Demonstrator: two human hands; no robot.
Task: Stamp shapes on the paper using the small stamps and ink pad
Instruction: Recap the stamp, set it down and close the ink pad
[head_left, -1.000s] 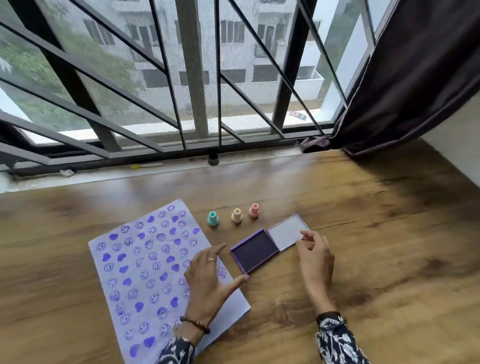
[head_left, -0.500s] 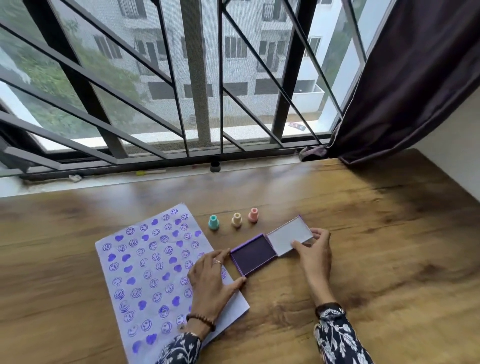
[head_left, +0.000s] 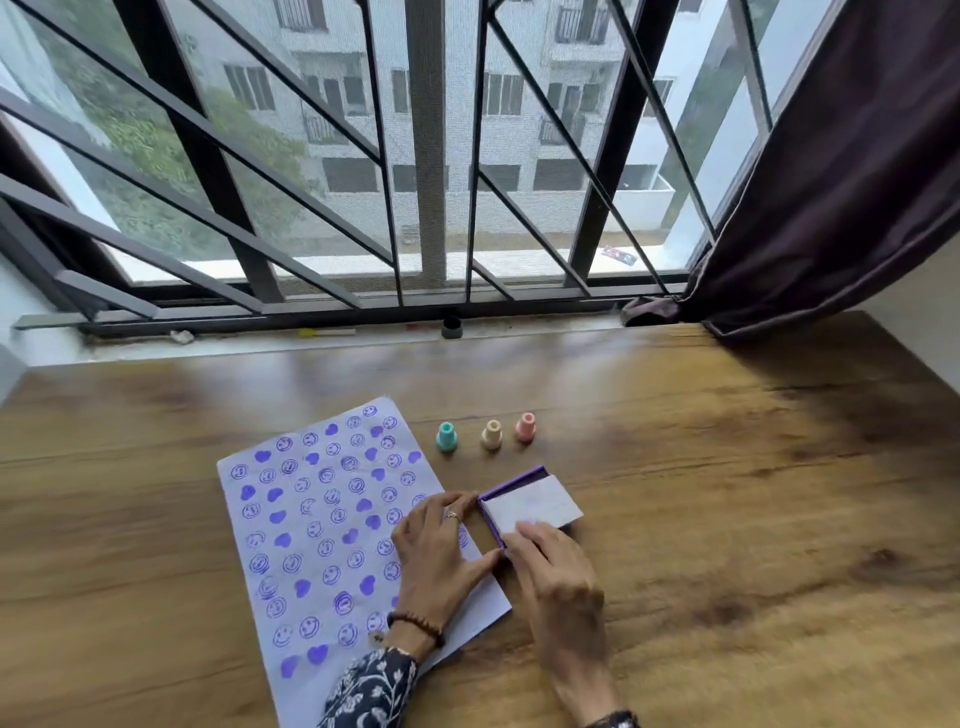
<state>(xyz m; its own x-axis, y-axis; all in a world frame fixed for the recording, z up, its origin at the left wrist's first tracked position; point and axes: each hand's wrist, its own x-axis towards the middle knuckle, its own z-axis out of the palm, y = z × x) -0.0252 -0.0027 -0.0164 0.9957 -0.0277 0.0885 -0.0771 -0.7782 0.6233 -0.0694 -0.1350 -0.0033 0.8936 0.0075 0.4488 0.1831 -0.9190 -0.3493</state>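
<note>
A white paper (head_left: 322, 525) covered with purple hearts and smiley prints lies on the wooden table (head_left: 727, 519). Three small stamps stand in a row behind it: teal (head_left: 446, 436), cream (head_left: 491, 434) and pink (head_left: 525, 427). The purple ink pad (head_left: 530, 504) sits right of the paper with its white lid folded down over it. My left hand (head_left: 441, 556) rests on the paper's right edge, its fingers against the pad's left side. My right hand (head_left: 556, 571) presses its fingertips on the lid's near edge.
A barred window with a sill runs along the table's far edge. A dark curtain (head_left: 831, 208) hangs at the right, touching the table's back corner. A small black cap (head_left: 451, 327) sits on the sill.
My right hand has swung the ink pad's lid from lying open on the right over onto the pad. My left hand has stayed beside the pad.
</note>
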